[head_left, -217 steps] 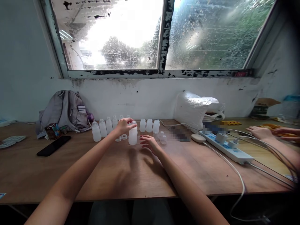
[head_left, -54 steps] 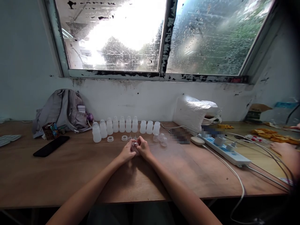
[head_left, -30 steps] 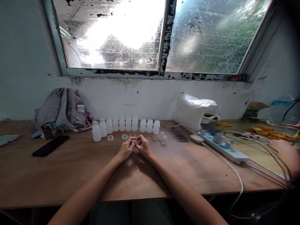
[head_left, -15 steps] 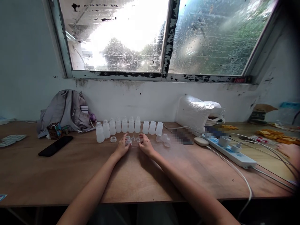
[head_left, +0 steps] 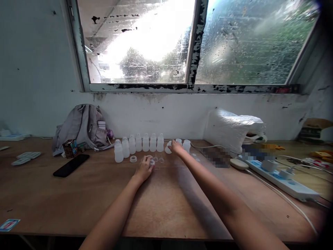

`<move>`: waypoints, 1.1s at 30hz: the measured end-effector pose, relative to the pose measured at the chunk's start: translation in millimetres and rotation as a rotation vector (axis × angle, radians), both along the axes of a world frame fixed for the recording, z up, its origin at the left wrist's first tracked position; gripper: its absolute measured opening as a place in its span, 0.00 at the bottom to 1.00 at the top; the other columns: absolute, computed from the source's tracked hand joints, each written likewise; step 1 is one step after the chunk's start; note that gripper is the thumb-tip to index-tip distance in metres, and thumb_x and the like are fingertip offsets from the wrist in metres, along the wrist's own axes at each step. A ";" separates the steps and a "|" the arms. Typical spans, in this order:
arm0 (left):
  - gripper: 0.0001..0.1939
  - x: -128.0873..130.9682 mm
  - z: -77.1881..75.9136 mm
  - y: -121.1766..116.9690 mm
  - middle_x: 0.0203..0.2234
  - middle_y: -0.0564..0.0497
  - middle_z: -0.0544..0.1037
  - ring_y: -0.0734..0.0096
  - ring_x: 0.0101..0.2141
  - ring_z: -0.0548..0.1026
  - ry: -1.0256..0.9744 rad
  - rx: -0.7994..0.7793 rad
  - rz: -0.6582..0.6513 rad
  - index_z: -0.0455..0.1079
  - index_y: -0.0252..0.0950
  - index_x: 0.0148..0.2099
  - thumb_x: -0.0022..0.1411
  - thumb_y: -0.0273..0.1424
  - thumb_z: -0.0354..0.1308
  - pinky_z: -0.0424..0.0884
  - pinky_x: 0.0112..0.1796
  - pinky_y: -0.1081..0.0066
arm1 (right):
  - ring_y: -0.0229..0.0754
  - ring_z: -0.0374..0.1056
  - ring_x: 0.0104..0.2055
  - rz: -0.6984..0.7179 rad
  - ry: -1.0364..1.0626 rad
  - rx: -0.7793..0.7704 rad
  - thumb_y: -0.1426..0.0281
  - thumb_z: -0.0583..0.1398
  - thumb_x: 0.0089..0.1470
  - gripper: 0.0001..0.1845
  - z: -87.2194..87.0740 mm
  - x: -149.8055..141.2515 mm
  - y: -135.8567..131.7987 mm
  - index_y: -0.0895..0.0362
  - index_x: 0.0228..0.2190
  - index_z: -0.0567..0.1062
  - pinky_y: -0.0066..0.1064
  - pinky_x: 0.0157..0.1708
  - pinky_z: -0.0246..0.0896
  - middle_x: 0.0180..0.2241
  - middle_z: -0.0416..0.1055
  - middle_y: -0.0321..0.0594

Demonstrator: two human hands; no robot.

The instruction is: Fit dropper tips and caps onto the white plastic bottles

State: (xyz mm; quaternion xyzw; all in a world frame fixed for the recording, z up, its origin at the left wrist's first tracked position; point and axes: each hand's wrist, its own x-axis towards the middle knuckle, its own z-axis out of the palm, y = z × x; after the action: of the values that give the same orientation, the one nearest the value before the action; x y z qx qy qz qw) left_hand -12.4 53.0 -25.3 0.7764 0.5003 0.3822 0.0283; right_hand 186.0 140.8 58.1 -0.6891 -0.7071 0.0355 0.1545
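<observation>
A row of frosted white baby bottles [head_left: 145, 143] with tops on stands towards the back of the table. My right hand [head_left: 177, 148] reaches to the row's right end, its fingers closed around an open-necked bottle [head_left: 168, 148], which leans slightly. Two more topless bottles [head_left: 186, 146] stand beside and behind that hand. My left hand [head_left: 144, 169] rests low on the table, fingers curled round a small translucent bottle collar [head_left: 152, 162], partly hidden by them. Between the hands lie two clear nipples [head_left: 161, 159]. A loose white collar ring [head_left: 133, 159] is left of my left hand.
At left are a black phone [head_left: 71, 165], a small box [head_left: 70, 148] and a grey backpack [head_left: 82, 128]. To the right stand a white plastic bag [head_left: 229, 128], a power strip [head_left: 281, 177] with cables, and a round white device [head_left: 238, 164]. The table's front edge [head_left: 156, 237] runs below my arms.
My right hand has moved from beside the left hand, away and rightwards to an open bottle, and grasped it. My left hand still holds the collar. The view has shifted slightly.
</observation>
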 end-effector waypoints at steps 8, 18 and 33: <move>0.15 5.4 5.6 -1.5 0.39 0.45 0.69 0.63 0.41 0.67 -0.283 0.008 -0.091 0.61 0.38 0.44 0.55 0.38 0.50 0.61 0.43 0.63 | 0.43 0.63 0.38 0.289 0.258 0.368 0.66 0.56 0.42 0.19 -5.3 11.9 -47.8 0.57 0.38 0.60 0.31 0.34 0.56 0.35 0.65 0.43; 0.20 28.1 18.6 -15.8 0.35 0.44 0.73 0.66 0.35 0.72 -1.209 -0.552 -0.303 0.61 0.34 0.39 0.51 0.45 0.52 0.67 0.33 0.70 | 0.42 0.63 0.41 0.568 0.702 0.421 0.65 0.58 0.42 0.27 -56.8 -7.3 -92.9 0.56 0.44 0.56 0.34 0.38 0.59 0.40 0.64 0.44; 0.21 26.5 18.3 -15.1 0.31 0.48 0.70 0.70 0.33 0.70 -1.162 -0.478 -0.238 0.63 0.33 0.35 0.49 0.47 0.53 0.68 0.31 0.72 | 0.46 0.58 0.44 0.605 0.215 0.408 0.76 0.56 0.38 0.41 -59.1 -12.7 -109.7 0.52 0.54 0.48 0.38 0.43 0.51 0.43 0.62 0.43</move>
State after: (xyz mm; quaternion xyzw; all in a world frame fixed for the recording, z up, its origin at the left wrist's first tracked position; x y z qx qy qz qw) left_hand 14.1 37.9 -7.0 0.4652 0.3852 0.6128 0.5096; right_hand 173.4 31.1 -1.0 -0.3966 -0.8509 0.0099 0.3444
